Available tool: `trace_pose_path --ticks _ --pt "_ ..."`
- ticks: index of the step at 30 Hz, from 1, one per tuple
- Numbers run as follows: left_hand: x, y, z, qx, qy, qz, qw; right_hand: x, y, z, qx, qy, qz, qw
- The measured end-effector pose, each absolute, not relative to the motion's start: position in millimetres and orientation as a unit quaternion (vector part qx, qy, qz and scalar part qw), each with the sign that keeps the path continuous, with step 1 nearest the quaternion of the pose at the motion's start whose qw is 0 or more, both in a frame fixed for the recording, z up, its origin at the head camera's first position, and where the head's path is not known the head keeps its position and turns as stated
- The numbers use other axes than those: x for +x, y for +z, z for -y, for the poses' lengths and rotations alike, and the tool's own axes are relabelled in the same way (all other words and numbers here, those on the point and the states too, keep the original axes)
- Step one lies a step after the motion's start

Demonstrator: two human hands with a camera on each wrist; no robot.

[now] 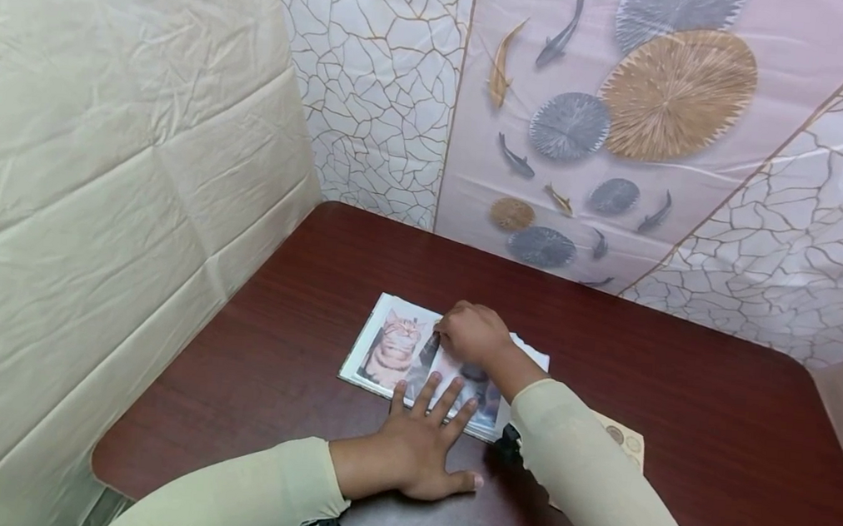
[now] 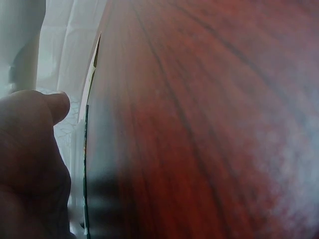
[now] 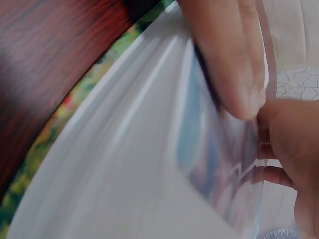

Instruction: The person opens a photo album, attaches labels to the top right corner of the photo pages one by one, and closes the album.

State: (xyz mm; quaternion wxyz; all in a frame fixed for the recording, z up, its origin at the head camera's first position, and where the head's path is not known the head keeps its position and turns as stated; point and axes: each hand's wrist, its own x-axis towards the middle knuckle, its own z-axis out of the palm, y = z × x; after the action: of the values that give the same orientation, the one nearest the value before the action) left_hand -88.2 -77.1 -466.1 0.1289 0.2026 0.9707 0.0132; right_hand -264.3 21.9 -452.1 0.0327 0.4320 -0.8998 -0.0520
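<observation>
A photo album [image 1: 348, 369] with clear-sleeved pages lies open on the dark red-brown table. A picture of an orange cat [image 1: 397, 344] fills its left page. My left hand [image 1: 423, 455] lies with fingers spread, fingertips resting on the album's near edge. In the left wrist view its thumb [image 2: 59, 105] stands beside the album's edge. My right hand [image 1: 474, 333], fingers curled, pinches a glossy, see-through album page [image 3: 219, 174] near its far side. A picture shows through the page, partly hidden by both hands. Left-hand fingers [image 3: 229, 64] press beside it in the right wrist view.
A beige sheet with round printed designs [image 1: 627, 440] lies partly beneath the right forearm. Pale fabric [image 1: 134, 188] hangs along the left side of the table [image 1: 244, 398]. A patterned curtain with fish and lily pads [image 1: 569, 125] hangs behind it.
</observation>
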Motion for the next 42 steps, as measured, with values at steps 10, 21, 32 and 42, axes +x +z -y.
trace_pose_path --ticks 10,21,32,42 --pt "-92.4 -465.9 79.5 0.195 0.022 -0.971 0.137 -257.0 -456.9 -41.6 0.428 0.014 0.901 -0.068" --pt "-92.5 -462.5 77.8 0.194 0.051 -0.972 0.125 -247.6 -468.7 -61.3 0.437 0.057 0.897 -0.041" --pt "-94.7 -456.5 77.8 0.192 0.099 -0.973 0.087 -243.3 -459.5 -78.9 0.406 0.105 0.908 -0.011" --pt "-100.3 -450.6 81.0 0.208 0.133 -0.969 0.027 -236.3 -447.9 -99.0 0.424 0.143 0.893 0.042"
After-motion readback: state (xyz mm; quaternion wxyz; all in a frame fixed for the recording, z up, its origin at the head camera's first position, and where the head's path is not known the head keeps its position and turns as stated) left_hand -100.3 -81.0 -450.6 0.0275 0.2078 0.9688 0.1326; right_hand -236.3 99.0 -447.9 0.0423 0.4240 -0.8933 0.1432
